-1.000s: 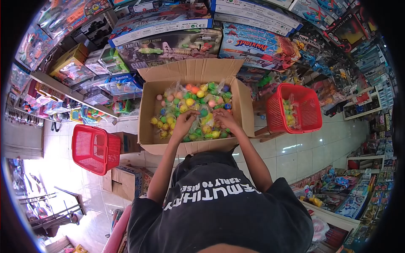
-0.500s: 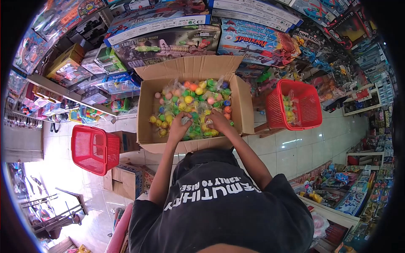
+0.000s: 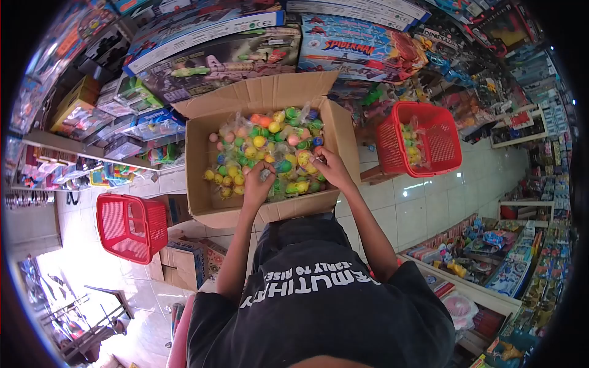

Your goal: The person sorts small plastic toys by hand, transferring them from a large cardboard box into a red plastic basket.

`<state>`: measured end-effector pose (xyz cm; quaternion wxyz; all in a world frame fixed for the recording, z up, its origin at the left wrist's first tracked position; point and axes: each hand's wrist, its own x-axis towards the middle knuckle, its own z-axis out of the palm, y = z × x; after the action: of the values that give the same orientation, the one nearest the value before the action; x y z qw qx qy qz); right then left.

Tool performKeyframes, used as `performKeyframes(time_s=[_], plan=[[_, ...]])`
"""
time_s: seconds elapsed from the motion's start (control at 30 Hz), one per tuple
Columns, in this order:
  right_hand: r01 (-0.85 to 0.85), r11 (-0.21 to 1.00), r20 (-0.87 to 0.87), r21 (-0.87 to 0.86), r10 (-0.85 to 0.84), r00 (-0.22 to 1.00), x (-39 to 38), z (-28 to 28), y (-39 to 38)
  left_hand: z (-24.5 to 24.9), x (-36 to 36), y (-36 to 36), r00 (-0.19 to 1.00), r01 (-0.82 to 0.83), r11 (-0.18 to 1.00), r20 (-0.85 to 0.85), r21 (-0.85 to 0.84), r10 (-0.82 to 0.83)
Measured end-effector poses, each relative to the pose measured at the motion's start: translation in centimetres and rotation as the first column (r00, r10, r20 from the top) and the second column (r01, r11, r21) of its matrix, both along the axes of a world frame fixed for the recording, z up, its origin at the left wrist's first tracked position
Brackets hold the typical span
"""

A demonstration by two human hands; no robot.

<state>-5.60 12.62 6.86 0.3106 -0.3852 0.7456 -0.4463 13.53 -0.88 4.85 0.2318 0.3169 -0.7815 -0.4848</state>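
An open cardboard box [image 3: 196, 153] full of small colourful balls in clear bags [image 3: 233, 172] stands in front of me. Over its near left part, my left hand [image 3: 259, 183] is closed in a pinch on a bit of clear plastic. Farther right, my right hand [image 3: 331, 167] pinches at a clear bag with yellow balls [image 3: 305, 161], its fingers at the bag's right side. Both hands are above the contents, a short gap apart.
A red basket [image 3: 451, 141] with a few bagged balls stands right of the box. Another red basket [image 3: 132, 227] is at the left, near a small carton [image 3: 181, 264]. Toy boxes [image 3: 362, 49] are stacked behind; shelves of toys line both sides.
My right hand has moved slightly right and up relative to the box, and a bag of yellow balls now shows beside its fingers. The whole view has shifted and tilted a little.
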Motion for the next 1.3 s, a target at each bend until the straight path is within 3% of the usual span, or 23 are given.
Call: performKeyframes(time_s=[0.03,0.1,0.17,0.23,0.37,0.47,0.57,0.6,0.63,0.7,0.77,0.8,0.93,1.0,1.1,1.23,1.3], plan=[[0.060,0.998,0.068,-0.027,-0.058,0.996,0.1,0.7,0.2,0.4,-0.4,0.1,1.000,0.017,1.000,0.000,0.005,-0.017],[0.090,0.996,0.061,-0.030,-0.088,0.994,-0.4,0.5,0.8,1.3,-1.3,0.4,0.985,0.150,0.971,-0.109,0.186,-0.132],[0.112,0.993,0.059,-0.035,-0.110,0.992,-0.6,-0.2,1.6,2.2,-2.3,0.9,0.969,0.233,0.951,-0.135,0.202,-0.209],[0.075,0.986,0.148,-0.150,-0.053,0.988,-0.9,-0.4,1.9,2.6,-3.3,1.5,0.949,0.301,0.931,-0.162,0.206,-0.271],[0.079,0.992,0.306,-0.098,-0.046,0.951,-0.5,1.4,3.3,3.3,-6.0,3.5,0.913,0.363,0.917,-0.258,0.165,-0.315],[0.092,0.992,0.579,-0.090,-0.023,0.815,-1.2,0.6,4.9,3.1,-8.1,4.9,0.886,0.385,0.912,-0.331,0.139,-0.324],[0.114,0.980,0.616,-0.166,0.012,0.788,-2.3,2.6,6.9,2.6,-9.9,6.5,0.872,0.405,0.906,-0.348,0.119,-0.344],[0.164,0.975,0.727,-0.151,-0.003,0.687,-2.6,2.9,7.6,2.6,-10.6,7.4,0.888,0.372,0.899,-0.371,0.231,-0.272],[0.171,0.973,0.723,-0.155,-0.007,0.691,-3.0,3.1,8.3,2.6,-11.3,8.3,0.902,0.337,0.877,-0.384,0.343,-0.197],[0.213,0.962,0.711,-0.173,-0.028,0.702,-4.0,3.5,9.6,3.6,-13.2,10.6,0.878,0.322,0.912,-0.441,0.253,-0.188],[0.215,0.963,0.671,-0.163,-0.052,0.740,-5.2,4.5,11.3,5.5,-14.8,12.8,0.902,0.175,0.943,-0.430,0.282,-0.039],[0.217,0.966,0.631,-0.143,-0.080,0.772,-5.8,4.8,12.2,5.4,-15.7,13.5,0.891,0.207,0.901,-0.454,0.382,-0.012],[0.269,0.932,0.595,-0.243,-0.076,0.800,-8.1,2.9,15.8,5.0,-18.3,17.3,0.876,0.271,0.855,-0.481,0.443,-0.029],[0.319,0.934,0.647,-0.159,-0.146,0.749,-9.0,3.2,17.7,4.3,-19.7,18.8,0.866,0.360,0.817,-0.487,0.450,-0.114],[0.371,0.905,0.716,-0.208,-0.117,0.688,-10.7,2.4,20.9,3.9,-21.5,21.9,0.876,0.381,0.815,-0.454,0.437,-0.166],[0.386,0.918,0.654,-0.086,-0.240,0.718,-13.0,2.6,26.3,3.4,-24.2,26.6,0.859,0.445,0.711,-0.483,0.545,-0.168],[0.432,0.876,0.656,-0.212,-0.200,0.728,-13.8,2.4,28.4,3.4,-25.5,29.0,0.853,0.466,0.676,-0.491,0.570,-0.174]])
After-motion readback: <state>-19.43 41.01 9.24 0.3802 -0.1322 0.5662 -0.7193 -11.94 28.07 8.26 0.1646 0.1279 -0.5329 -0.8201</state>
